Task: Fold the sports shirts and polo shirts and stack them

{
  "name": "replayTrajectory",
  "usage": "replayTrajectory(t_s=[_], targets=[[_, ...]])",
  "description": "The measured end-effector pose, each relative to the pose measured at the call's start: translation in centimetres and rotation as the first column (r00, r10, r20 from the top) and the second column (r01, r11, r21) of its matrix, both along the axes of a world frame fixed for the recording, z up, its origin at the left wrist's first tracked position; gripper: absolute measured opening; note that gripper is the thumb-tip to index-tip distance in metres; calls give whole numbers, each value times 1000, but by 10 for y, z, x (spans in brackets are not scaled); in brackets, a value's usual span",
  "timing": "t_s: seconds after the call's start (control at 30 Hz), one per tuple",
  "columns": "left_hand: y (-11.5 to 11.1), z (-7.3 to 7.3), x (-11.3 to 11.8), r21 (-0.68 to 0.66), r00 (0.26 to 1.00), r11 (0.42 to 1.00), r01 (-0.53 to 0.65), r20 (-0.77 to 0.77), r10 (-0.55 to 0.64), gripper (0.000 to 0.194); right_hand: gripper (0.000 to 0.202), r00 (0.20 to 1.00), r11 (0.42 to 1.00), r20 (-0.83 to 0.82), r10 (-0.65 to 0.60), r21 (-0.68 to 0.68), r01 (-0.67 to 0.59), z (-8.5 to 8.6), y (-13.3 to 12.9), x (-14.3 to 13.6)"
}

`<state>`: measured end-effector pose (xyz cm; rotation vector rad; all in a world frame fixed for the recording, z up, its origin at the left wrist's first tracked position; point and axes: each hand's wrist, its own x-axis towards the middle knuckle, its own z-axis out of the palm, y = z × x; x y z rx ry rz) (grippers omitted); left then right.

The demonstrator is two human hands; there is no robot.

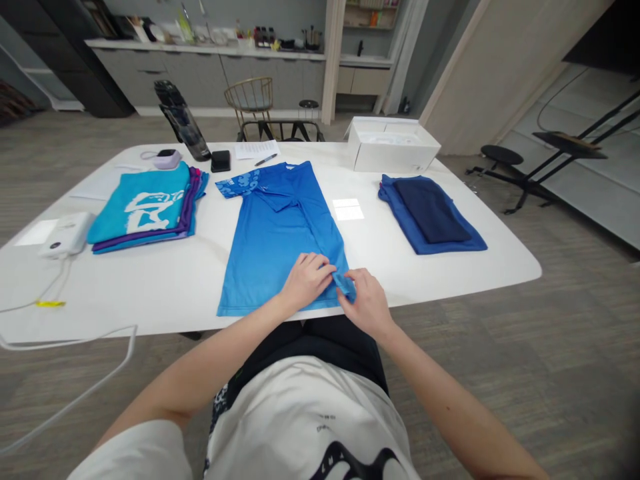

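Note:
A blue T-shirt (270, 247) lies on the white table before me, its collar at the far end and its hem by the near edge. Its right side is folded inward, with a sleeve lying across the chest; the patterned left sleeve (240, 185) sticks out. At the lower right corner, my right hand (367, 303) pinches the edge of the shirt, where a bit of cloth is turned up. My left hand (310, 277) rests on the shirt just beside it, fingers curled and fingertips at the same bit of cloth.
A folded stack of turquoise and purple clothes (145, 207) lies left, a dark blue folded stack (430, 210) right. Behind are a white box (393, 147), a black bottle (184, 123), a black case (221, 161) and a pen (266, 159). A white charger (67, 233) trails a cable.

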<state>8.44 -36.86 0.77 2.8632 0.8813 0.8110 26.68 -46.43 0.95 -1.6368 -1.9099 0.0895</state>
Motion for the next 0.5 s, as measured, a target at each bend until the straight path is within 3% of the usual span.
replayTrajectory(t_s=[0.1,0.2,0.33,0.5], targets=[[-7,-9,-17,-31,998,998,-57,16,58,22,29,989,986,92,-118,-104,128,-15,-7,-4],[-15,-11,-22,-8,998,1000,-7,-63,6,28,27,993,982,57,-105,-149,112,-23,-11,-1],[-18,5,-26,23,976,990,142,-171,-136,30,32,997,993,-4,-81,-81,81,-21,-15,7],[-9,27,-54,-3,972,989,150,-183,-148,27,27,993,994,51,103,-46,-101,-14,-19,11]])
